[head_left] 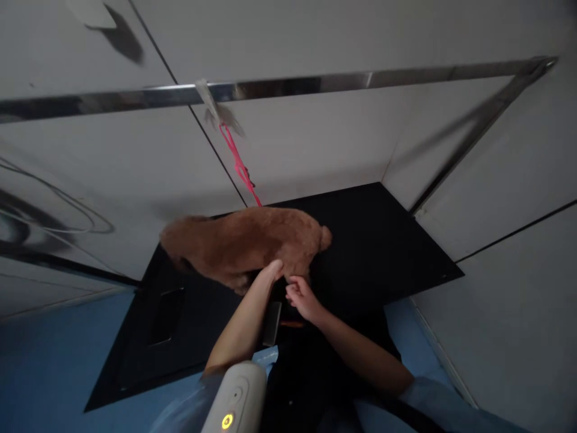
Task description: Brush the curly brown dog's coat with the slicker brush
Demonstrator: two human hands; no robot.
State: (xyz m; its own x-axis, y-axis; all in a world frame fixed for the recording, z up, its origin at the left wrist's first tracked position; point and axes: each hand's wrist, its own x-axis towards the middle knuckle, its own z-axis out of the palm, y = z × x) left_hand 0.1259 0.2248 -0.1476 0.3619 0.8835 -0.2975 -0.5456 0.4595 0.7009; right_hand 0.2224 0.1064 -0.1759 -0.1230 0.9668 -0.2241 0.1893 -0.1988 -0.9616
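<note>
A brown, curly-coated dog [252, 240] stands on a black table [360, 246], its head to the left and its short tail to the right. My left hand [276, 269] is at its near hind leg, the thumb against the fur and the other fingers mostly hidden; it appears to grip the leg. Just right of it, my right hand [303, 297] is closed with curled fingers close to the lower part of that leg. Whatever its fingers pinch is too small and dim to name. Below my hands lies a grey flat rectangular object [271, 323].
A metal bar [279, 88] crosses above the table, and a pink cord [237, 156] hangs from it to behind the dog. A dark flat rectangular object [166, 316] lies at the table's left. A white device [238, 397] with a yellow light fills the lower foreground.
</note>
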